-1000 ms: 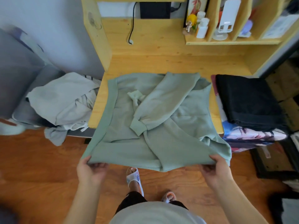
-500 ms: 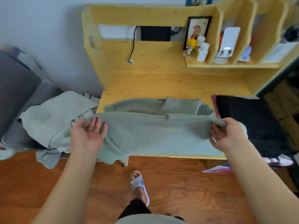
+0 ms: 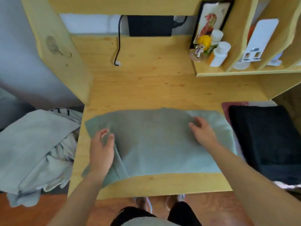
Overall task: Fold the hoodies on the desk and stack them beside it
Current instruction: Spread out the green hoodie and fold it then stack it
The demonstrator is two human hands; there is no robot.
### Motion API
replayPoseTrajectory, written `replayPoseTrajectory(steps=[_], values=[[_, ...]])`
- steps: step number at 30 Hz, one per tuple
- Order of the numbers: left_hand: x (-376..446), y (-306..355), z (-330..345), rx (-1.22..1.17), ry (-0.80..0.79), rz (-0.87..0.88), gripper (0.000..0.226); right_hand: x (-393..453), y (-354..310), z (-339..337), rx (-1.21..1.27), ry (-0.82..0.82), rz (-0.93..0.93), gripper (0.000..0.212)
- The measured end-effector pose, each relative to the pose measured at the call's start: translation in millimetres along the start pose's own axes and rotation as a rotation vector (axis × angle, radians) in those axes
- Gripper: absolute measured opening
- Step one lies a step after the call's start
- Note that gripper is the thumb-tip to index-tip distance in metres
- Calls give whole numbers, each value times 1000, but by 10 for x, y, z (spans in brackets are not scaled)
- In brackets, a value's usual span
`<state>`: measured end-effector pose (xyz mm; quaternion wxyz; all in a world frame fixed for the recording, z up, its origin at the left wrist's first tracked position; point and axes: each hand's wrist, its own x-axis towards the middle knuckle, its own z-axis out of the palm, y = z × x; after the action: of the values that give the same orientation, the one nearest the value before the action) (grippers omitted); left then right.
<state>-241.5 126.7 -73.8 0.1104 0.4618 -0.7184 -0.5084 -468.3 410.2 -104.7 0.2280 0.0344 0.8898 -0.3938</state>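
Now, at the desk: a person leans over a wooden desk with both bare hands on a green hoodie.
Hoodie: folded into a wide rectangle, it lies flat on the near half of the desk, its near-left corner hanging slightly over the front edge.
Left hand: rests on the hoodie's left side beside a raised fold, fingers loosely bent and gripping nothing.
Right hand: lies on the hoodie's far-right part, fingers spread and relaxed, holding nothing.
Left of the desk: a loose heap of pale grey clothes.
Right of the desk: a folded black garment tops a stack just beside the hoodie.
Far shelf: a framed picture, a small figurine and white bottles.
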Motion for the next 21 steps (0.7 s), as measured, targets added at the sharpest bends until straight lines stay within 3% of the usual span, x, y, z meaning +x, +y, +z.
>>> replayPoseTrajectory(steps=[3, 5, 9, 11, 14, 18, 19, 21], values=[[-555, -287, 12, 199, 150, -18, 34, -92, 365, 239, -580, -75, -278, 57], [-785, -487, 42, 229, 223, -122, 43, -145, 424, 300, -732, -34, -321, 53], [-935, -679, 111, -77, 274, -477, 44, -407, 243, 391, -594, 216, -590, 48], [-939, -701, 100, -210, 283, -579, 33, -656, 148, 478, -516, 170, -691, 46], [-968, -745, 40, -265, 210, -512, 24, -1029, 159, 654, -568, 13, -778, 60], [-853, -836, -281, -142, 124, -338, 20, -1092, 530, 703, -943, -116, -831, 103], [-736, -886, -436, -106, 153, -315, 17, -1043, 596, 667, -997, -126, -771, 106], [-461, -999, -813, -53, 212, -320, 14, -967, 677, 564, -1008, -42, -708, 84]])
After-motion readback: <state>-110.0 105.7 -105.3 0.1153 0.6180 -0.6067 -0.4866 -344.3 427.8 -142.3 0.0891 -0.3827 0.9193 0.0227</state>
